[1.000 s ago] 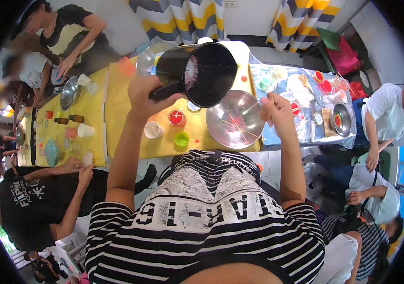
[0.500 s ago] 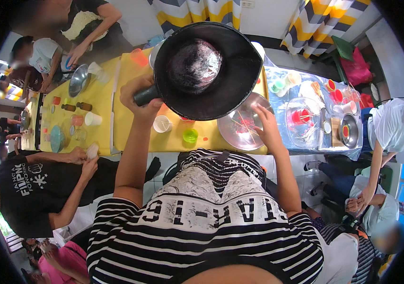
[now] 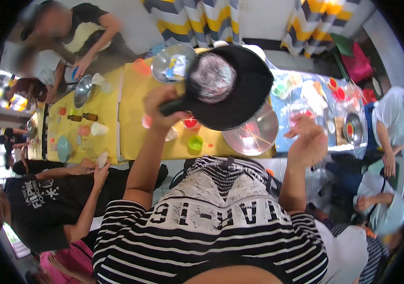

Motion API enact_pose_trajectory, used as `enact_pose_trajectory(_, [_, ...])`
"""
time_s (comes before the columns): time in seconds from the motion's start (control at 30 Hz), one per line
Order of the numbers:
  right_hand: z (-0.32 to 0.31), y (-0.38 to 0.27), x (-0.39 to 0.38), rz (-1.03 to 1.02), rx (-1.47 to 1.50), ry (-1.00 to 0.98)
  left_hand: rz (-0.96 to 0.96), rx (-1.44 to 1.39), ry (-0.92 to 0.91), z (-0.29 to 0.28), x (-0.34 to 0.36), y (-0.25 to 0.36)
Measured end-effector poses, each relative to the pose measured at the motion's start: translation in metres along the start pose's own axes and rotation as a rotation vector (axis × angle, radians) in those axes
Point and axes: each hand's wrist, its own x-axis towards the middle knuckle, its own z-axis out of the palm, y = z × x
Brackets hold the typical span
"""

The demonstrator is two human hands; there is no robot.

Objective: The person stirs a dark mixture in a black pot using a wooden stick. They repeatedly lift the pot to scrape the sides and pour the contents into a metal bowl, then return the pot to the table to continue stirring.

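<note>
- Black pot (image 3: 232, 90) hangs in the air over the tabletop (image 3: 136, 94), its mouth turned toward the wearer, so its inside shows, with a patchy whitish film (image 3: 211, 78) on the bottom and no clear sign of other contents
- Left hand (image 3: 164, 106) wraps the pot's handle (image 3: 173, 107), fingers pressed around it, and alone bears the weight
- Right hand (image 3: 308, 139) holds nothing that shows; its fingers are bent and loosely spread, blurred, beyond the pot's right side and not touching it
- Step in hand, as I judge it: keeping the pot raised and tipped so that its inside faces the wearer
- Next move, in my judgement, calls for a firm wrist on the handle side and care over tilt, with the free hand available to steady the far wall
- Metal bowl (image 3: 234, 139) sits partly behind the pot in this view, with red bits (image 3: 250, 128) and thin sticks (image 3: 259, 138) in it; whether the pot is straight above it I cannot tell
- Lime-green cup (image 3: 195, 143) and red-filled cup (image 3: 190, 122) stand left of that bowl
- Second metal bowl (image 3: 157, 66), farther back, holds a blue-and-white packet (image 3: 177, 67)
- Person in a black shirt (image 3: 46, 203) works at the left
</note>
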Motion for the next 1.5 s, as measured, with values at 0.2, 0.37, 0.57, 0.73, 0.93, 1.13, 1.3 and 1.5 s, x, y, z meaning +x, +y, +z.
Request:
enact_pose_trajectory(0.2, [0.057,0.003,0.014,0.141,-0.213,-0.395,0.037,0.224,-0.864,0.049,-0.012,0.002])
enact_pose_trajectory(0.37, [0.064,0.030,0.004,0.427,0.015,-0.508,0.203,0.149,-0.748,0.045,-0.022,0.002])
enact_pose_trajectory(0.57, [0.054,0.029,0.024,-0.043,-0.354,-1.204,0.269,0.172,-0.781,0.030,-0.027,-0.001])
enact_pose_trajectory(0.73, [0.043,0.048,0.035,-0.298,-1.012,-1.564,0.356,0.200,-0.799,0.028,-0.028,0.000])
enact_pose_trajectory(0.93, [0.008,0.115,0.040,-1.040,-1.407,-0.920,0.153,0.266,-0.870,0.032,-0.020,0.006])
enact_pose_trajectory(1.13, [-0.005,0.036,0.054,-0.707,-1.375,-1.160,-0.108,0.430,-0.860,-0.005,0.008,0.016])
enact_pose_trajectory(1.3, [0.012,0.100,0.022,-0.399,-1.097,-1.302,-0.350,0.307,-0.506,-0.028,0.012,0.017])
enact_pose_trajectory(1.5, [-0.010,0.135,0.043,-0.588,-1.354,-1.294,-0.469,0.289,-0.436,-0.030,-0.002,0.032])
